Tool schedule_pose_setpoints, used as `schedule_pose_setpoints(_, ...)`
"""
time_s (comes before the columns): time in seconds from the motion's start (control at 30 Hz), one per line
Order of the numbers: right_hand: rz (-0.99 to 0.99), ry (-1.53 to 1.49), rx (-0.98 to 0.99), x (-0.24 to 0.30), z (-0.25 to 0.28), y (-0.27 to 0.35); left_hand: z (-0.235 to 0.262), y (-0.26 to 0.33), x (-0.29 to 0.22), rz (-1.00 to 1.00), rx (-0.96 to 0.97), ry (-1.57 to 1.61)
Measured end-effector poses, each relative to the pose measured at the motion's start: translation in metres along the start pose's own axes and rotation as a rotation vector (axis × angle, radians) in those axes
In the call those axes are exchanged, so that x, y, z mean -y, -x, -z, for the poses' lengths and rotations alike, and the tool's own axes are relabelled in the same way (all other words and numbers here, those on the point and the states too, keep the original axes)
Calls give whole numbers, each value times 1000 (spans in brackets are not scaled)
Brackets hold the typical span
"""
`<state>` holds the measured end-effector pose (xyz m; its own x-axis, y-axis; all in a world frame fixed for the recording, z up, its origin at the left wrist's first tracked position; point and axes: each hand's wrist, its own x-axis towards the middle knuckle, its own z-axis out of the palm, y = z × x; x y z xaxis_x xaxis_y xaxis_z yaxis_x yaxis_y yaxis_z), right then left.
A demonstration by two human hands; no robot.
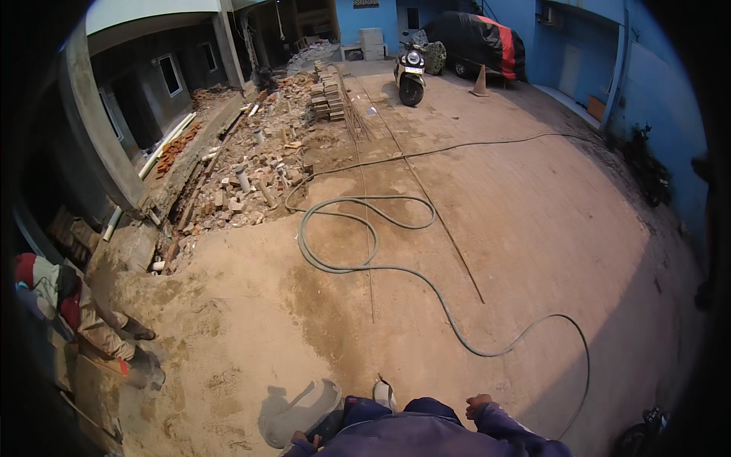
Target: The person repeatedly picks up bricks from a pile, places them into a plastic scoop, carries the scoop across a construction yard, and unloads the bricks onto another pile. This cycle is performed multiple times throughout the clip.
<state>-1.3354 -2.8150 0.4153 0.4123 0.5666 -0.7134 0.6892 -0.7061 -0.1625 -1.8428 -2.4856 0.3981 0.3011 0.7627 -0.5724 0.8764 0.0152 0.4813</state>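
Note:
My right hand (478,405) hangs beside my right thigh at the bottom of the view, its fingers curled in and nothing visible in them. Low at the left of my body, my left hand (306,439) shows only in small part; its grip is hidden. Both sleeves are dark blue. A light shoe (384,394) pokes out ahead of my dark trousers. Beside my left leg lies a grey patch with a dark shadow. Nearest in front is a long green hose (438,293), looped on the sandy ground, its tail curving past my right side.
At the left a person (84,312) bends over near the building. Brick rubble (244,179) fills a trench, with stacked blocks (327,95) behind. Thin rods (430,190) lie lengthwise. Farther off are a scooter (411,72), a cone (480,82) and a covered car (480,44).

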Motion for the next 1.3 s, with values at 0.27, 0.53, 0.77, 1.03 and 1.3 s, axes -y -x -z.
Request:
schedule_pose_setpoints(0.27,-440,-160,260,-23,130,-57,91,-213,-215,-191,-127,252)
schedule_pose_setpoints(0.53,-193,103,234,-91,361,-362,104,-394,-399,-48,-182,-25)
schedule_pose_setpoints(0.77,-86,-1900,-185,-37,697,-650,130,-498,-521,51,-172,-76)
schedule_pose_setpoints(1.03,-5,-1387,-283,114,915,-814,145,-703,-612,152,-167,-134)
schedule_pose_setpoints(1.3,379,916,325,66,954,-862,248,-912,-738,38,-353,-108)
